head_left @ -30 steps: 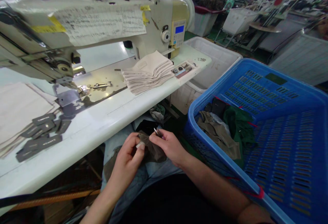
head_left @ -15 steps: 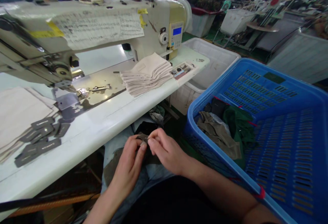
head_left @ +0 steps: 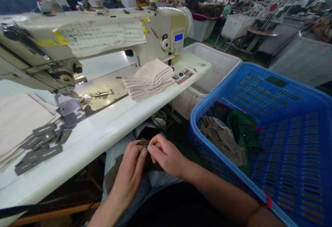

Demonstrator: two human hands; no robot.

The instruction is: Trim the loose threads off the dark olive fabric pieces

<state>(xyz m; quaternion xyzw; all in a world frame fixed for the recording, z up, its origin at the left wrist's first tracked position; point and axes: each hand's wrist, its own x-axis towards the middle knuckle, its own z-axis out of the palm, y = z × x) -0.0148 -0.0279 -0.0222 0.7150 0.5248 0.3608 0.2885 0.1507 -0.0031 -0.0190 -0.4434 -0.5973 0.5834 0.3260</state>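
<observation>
Over my lap, both hands pinch the same piece of dark brownish cloth (head_left: 142, 143). My left hand (head_left: 132, 163) has its thumb and fingers closed on it. My right hand (head_left: 166, 155) meets it from the other side, fingertips pressed together at the cloth's edge. Most of the cloth is hidden by the hands. Ahead of them stands a sewing machine (head_left: 109, 36) on a white table (head_left: 109, 130). A stack of folded beige cloth pieces (head_left: 149, 78) lies by the machine's arm. Dark grey labels (head_left: 43, 144) are piled at the left beside more beige fabric (head_left: 23, 119).
A large blue plastic basket (head_left: 282, 144) stands close on the right, with brown cloth (head_left: 223, 140) and green cloth (head_left: 242, 123) in it. Behind it is a white bin (head_left: 212, 64). The table edge runs just in front of my hands.
The view has tilted up slightly, so the scene sits lower in the picture. My hands remain together on the cloth, with the fingertips slightly shifted.
</observation>
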